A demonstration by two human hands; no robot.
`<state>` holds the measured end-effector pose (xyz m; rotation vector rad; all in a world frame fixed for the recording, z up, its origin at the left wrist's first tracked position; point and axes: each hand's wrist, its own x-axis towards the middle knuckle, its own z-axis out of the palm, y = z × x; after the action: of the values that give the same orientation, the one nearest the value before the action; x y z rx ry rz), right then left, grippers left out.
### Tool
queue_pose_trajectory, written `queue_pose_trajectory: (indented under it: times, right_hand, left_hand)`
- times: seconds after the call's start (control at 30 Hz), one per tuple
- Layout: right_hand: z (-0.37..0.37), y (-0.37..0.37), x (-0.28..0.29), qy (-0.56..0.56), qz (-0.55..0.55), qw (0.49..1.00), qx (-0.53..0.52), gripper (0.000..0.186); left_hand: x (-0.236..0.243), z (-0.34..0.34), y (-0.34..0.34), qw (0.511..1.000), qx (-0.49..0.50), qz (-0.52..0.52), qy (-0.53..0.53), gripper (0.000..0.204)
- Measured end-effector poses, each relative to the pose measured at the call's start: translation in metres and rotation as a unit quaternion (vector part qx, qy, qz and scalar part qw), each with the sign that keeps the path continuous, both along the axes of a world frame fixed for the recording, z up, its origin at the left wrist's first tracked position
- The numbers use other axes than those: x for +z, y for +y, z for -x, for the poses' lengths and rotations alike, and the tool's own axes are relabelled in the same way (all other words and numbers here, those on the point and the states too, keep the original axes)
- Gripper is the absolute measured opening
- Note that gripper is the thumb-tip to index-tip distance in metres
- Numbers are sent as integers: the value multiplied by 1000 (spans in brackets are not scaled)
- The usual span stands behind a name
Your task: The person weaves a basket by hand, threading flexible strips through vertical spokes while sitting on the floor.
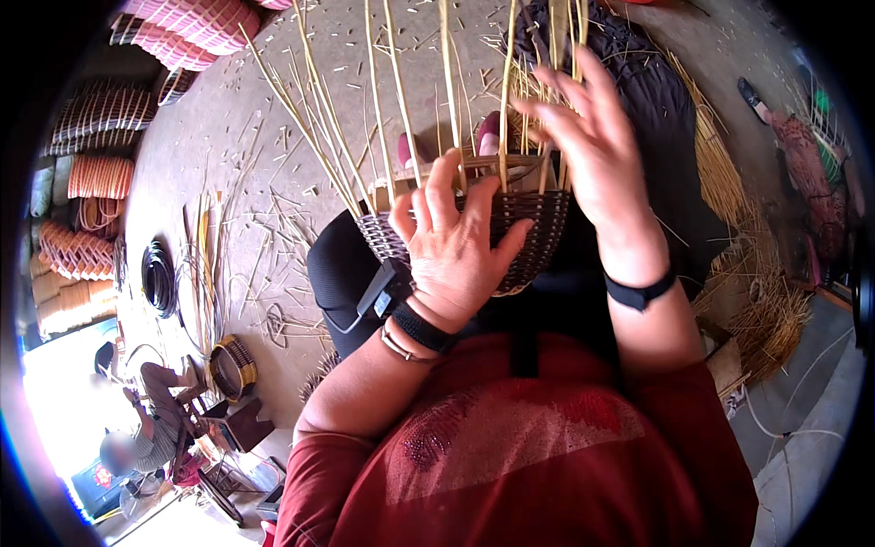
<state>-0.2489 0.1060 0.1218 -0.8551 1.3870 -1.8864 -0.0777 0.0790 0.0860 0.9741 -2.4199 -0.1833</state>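
A dark brown wicker basket (535, 232), partly woven, rests on my lap with tall pale stakes (448, 73) rising from its rim. My left hand (456, 239) lies over the near wall of the basket, fingers spread and fingertips at the rim among the stakes. Raised above the basket's right side, my right hand (592, 146) has its fingers apart, close to the stakes there. I see nothing held in it, though its fingers are a little blurred. The basket's near side is partly hidden by my left hand.
Woven baskets (100, 178) are stacked along the left. A black coil (159, 278) and cut cane scraps lie on the floor. Straw bundles (770, 328) lie at the right beside dark cloth (652, 100). Another person (155, 428) sits at lower left; someone else is at far right.
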Motion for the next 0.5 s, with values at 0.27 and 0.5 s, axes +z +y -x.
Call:
queue_pose_trajectory:
  times: [0.27, 0.5]
  right_hand:
    - [49, 43, -60, -265, -78, 960, -35, 24]
    - [79, -44, -100, 525, -39, 837, -146, 64]
  left_hand:
    - [-6, 41, 18, 985, -113, 76, -104, 54]
    - [-11, 66, 1, 982, -96, 102, -126, 26]
